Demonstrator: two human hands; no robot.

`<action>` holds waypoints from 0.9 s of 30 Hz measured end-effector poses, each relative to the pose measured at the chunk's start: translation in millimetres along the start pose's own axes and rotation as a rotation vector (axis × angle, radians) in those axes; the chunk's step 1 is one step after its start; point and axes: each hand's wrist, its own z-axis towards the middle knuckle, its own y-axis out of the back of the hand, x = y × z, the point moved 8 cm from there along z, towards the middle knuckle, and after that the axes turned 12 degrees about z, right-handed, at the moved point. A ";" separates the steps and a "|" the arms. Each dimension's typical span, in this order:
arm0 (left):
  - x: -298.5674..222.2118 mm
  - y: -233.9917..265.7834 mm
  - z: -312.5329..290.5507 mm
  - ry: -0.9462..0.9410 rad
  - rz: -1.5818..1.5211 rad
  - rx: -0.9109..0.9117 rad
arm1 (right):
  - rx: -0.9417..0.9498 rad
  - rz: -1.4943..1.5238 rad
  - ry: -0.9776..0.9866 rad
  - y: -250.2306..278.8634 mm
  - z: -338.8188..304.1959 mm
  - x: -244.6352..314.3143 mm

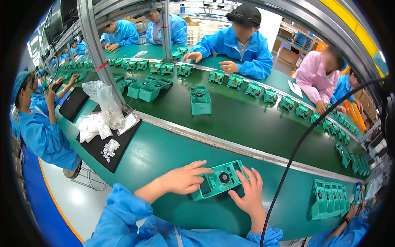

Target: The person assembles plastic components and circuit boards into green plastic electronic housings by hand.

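A shove from the left hand (185, 178), fingers part-spread over the left end of the green case (214, 184), could skid it into the rail (205, 142) along the tabletop's (152, 144) far edge, near which it lies, since neither hand grips it; the right hand (250, 191), spread wide, touches its right end.

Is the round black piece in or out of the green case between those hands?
In. The round black piece sits near the middle of the green case, with green plastic all around it.
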 end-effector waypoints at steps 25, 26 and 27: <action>4.6 40.3 55.0 0.239 0.120 -0.458 | 0.463 0.173 0.070 -52.6 -41.5 52.1; 21.6 54.6 17.6 0.410 0.077 -0.505 | 0.494 0.130 0.024 -47.7 -40.1 53.8; 40.8 64.0 -25.6 0.611 0.084 -0.567 | 0.472 0.091 -0.014 -45.1 -40.4 53.2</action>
